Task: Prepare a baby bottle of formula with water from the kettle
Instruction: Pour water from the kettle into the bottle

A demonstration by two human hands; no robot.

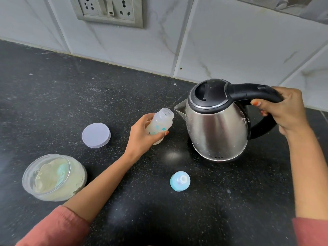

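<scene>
Beside kettle (217, 128), bottle (160, 124) in left hand (142, 137)

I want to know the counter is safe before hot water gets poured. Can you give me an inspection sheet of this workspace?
Surface: black speckled counter, a few pale specks near the wall.
Job's things: steel kettle upright, lid shut, spout facing the bottle, which is open, tilted towards the spout, with pale powder inside; blue teat cap lying on the counter; open jar of powder holding what looks like a scoop; jar lid flat on the counter behind it.
Clutter: nothing seen.
Hands: left hand grips the bottle; right hand grips the kettle's handle.
Cables: nothing seen.
Surroundings: tiled wall; socket plate, nothing plugged in.
</scene>
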